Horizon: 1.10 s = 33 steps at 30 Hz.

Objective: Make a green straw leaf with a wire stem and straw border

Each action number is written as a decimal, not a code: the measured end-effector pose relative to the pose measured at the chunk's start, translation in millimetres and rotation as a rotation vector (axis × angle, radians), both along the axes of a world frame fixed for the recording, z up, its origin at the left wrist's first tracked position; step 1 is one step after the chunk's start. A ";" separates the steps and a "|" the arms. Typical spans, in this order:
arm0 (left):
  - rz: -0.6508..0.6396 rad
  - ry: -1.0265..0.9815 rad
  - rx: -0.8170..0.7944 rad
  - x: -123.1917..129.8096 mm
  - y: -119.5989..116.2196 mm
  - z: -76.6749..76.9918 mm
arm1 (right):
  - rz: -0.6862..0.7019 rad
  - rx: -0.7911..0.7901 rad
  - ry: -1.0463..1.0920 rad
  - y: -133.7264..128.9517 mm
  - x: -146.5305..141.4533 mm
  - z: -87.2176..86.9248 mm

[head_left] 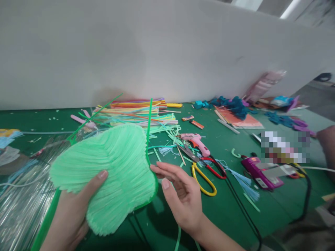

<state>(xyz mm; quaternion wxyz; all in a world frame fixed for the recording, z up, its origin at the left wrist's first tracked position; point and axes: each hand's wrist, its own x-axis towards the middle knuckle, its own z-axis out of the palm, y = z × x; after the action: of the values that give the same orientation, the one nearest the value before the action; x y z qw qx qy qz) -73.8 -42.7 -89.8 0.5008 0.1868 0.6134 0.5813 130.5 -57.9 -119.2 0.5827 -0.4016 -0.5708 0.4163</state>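
My left hand [72, 209] grips a flat, lobed mint-green shape [125, 157], its thumb across the face and its other fingers behind. The shape looks made of fuzzy pipe cleaners laid side by side. A darker green strip [149, 129] follows its right edge and sticks up above it; a similar green stem [96, 113] slants up at the upper left. My right hand [185, 197] is beside that right edge, fingertips at the dark green edging. Its thumb stands apart from the fingers, with nothing visible between them.
Behind the shape lie bundled coloured pipe cleaners [141, 116]. To the right are a pink glue gun [197, 142], scissors [205, 183] and a blue tassel [242, 181]. Farther right are a purple device [261, 174] and another person's arm [327, 146]. Clear plastic [21, 212] covers the left.
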 end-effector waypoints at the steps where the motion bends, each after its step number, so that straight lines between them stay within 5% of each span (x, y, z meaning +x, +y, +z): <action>1: 0.001 0.002 -0.001 0.0 0.0 -0.3 | 0.007 0.005 -0.009 -0.1 0.5 -0.6; 9: -0.015 0.000 -0.013 0.9 2.0 -3.1 | -0.031 0.126 -0.198 3.8 3.1 -2.1; 15: -0.008 0.020 -0.002 -0.2 0.2 -2.4 | -0.293 0.334 -0.371 6.1 3.7 -0.7; 18: 0.002 0.018 -0.022 -1.3 -0.8 -4.9 | -0.305 0.200 -0.313 10.7 5.4 1.0; 23: -0.006 0.028 -0.063 -0.5 -2.9 -5.2 | -0.078 -0.206 -0.113 22.2 8.5 2.5; 33: -0.062 0.033 -0.025 2.7 -5.3 -5.3 | -0.042 -0.260 -0.089 22.0 2.5 1.8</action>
<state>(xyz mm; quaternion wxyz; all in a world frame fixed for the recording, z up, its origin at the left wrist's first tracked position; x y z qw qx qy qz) -71.1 -48.0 -95.1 0.5107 0.2090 0.6229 0.5545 133.0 -35.9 -117.5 0.5082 -0.5037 -0.5289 0.4564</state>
